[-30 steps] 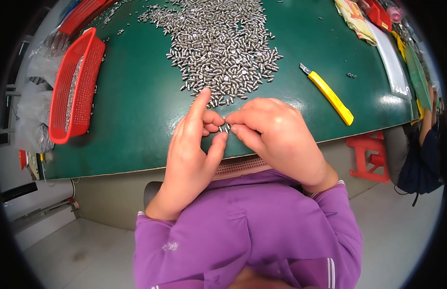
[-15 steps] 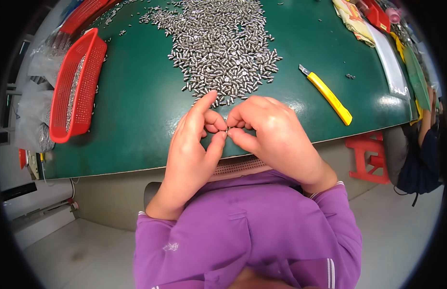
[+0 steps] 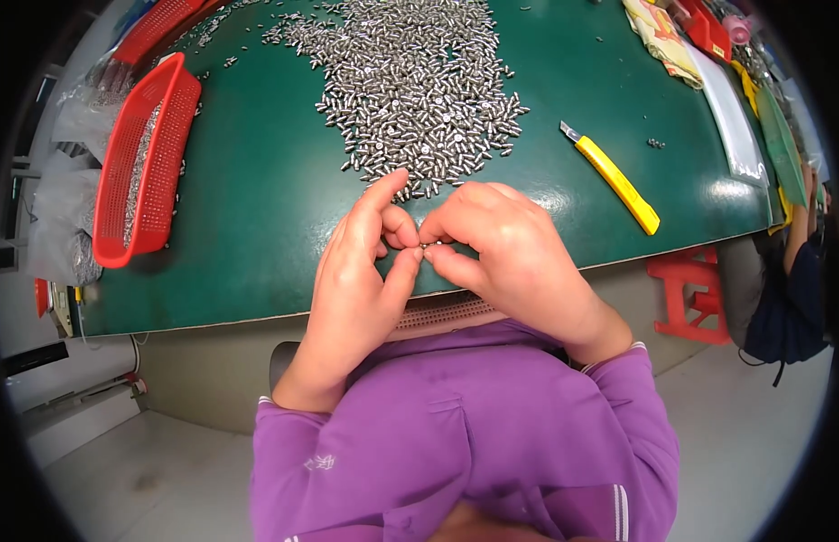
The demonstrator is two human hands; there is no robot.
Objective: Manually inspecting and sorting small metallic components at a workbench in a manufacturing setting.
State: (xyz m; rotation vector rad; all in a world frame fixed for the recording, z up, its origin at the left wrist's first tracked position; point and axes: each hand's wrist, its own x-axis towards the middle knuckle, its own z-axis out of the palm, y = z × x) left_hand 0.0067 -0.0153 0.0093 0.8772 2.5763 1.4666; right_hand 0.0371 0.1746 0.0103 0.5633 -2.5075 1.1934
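1 left hand (image 3: 352, 262), 1 right hand (image 3: 512, 237) pinch metal bits (image 3: 426, 245); I count 1 pile (image 3: 415, 95) 12 o'clock, 1 yellow cutter (image 3: 617, 184) 2 o'clock.

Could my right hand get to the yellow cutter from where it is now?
Probably yes: the yellow cutter lies ahead and right of your right hand, with green tabletop showing between them, though that hand is busy with a small metal piece.

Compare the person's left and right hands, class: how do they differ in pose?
The left hand stretches its index finger toward the metal pile; the right hand bends its index finger near its thumb. The left hand points mostly forward, while the right hand slants across to the left. Both have their fingertips at small metal parts.
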